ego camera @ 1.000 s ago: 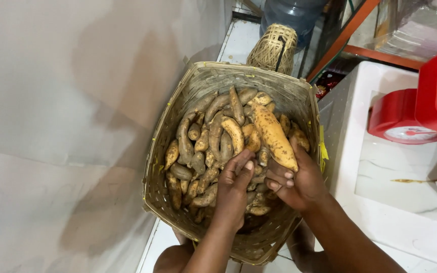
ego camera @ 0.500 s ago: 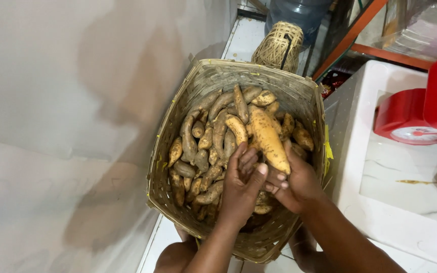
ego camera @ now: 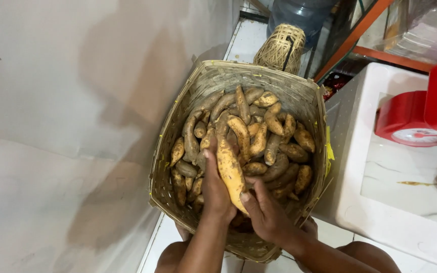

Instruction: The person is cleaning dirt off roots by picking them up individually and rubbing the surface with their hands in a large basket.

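A large orange sweet potato (ego camera: 230, 172), earlier lying toward two o'clock in the woven basket (ego camera: 309, 96), is now gripped between the left hand (ego camera: 214, 189) and right hand (ego camera: 264, 212), both curled around it, apparently raised off the heap at six o'clock
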